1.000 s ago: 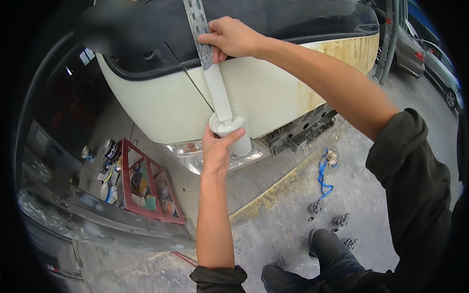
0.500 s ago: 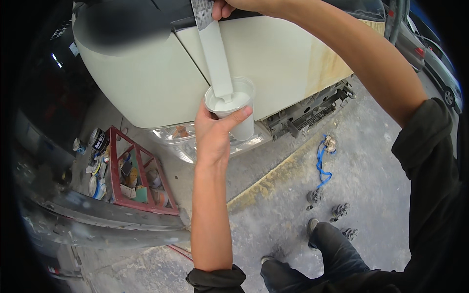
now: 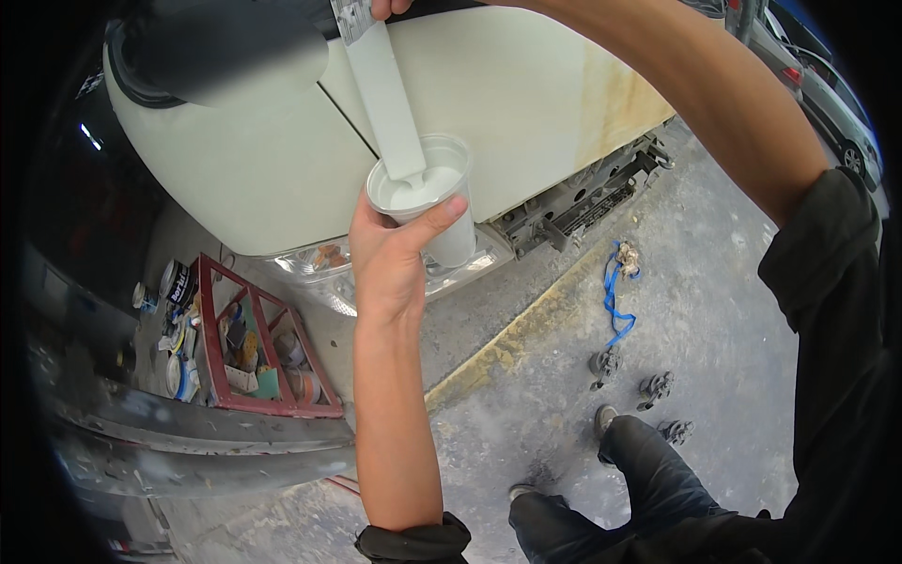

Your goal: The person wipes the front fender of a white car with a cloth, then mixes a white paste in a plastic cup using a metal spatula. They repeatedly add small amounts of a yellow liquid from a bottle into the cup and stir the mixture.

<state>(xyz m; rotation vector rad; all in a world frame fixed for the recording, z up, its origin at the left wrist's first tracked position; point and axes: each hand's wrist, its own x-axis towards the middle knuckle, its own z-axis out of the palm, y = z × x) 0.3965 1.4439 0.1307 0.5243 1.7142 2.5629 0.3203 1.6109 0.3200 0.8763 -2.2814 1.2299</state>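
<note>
My left hand (image 3: 399, 246) is closed around a clear plastic cup (image 3: 453, 246) of white paint (image 3: 404, 195), thumb across its near right side. The cup is tilted slightly. At the top edge, partly cut off, the fingers of my right hand (image 3: 391, 7) pinch the upper end of a flat mixing stick (image 3: 387, 99). Below its grey marked upper end, the stick is coated white. Its lower end is inside the cup's mouth, just above the paint, and a white strand runs from the tip down into it.
Behind the cup stands a cream-white vehicle front (image 3: 507, 94) with a headlight (image 3: 324, 261) and exposed metal framework (image 3: 583, 211). A red-framed cart (image 3: 268, 343) with cans and supplies is at left. On the floor lie a blue strap (image 3: 613, 305) and several dark round metal parts (image 3: 656, 387).
The cup, stick and both hands have shifted slightly left and up in the picture, along with the surroundings. The stick's tip still sits over the paint, trailing a white strand.
</note>
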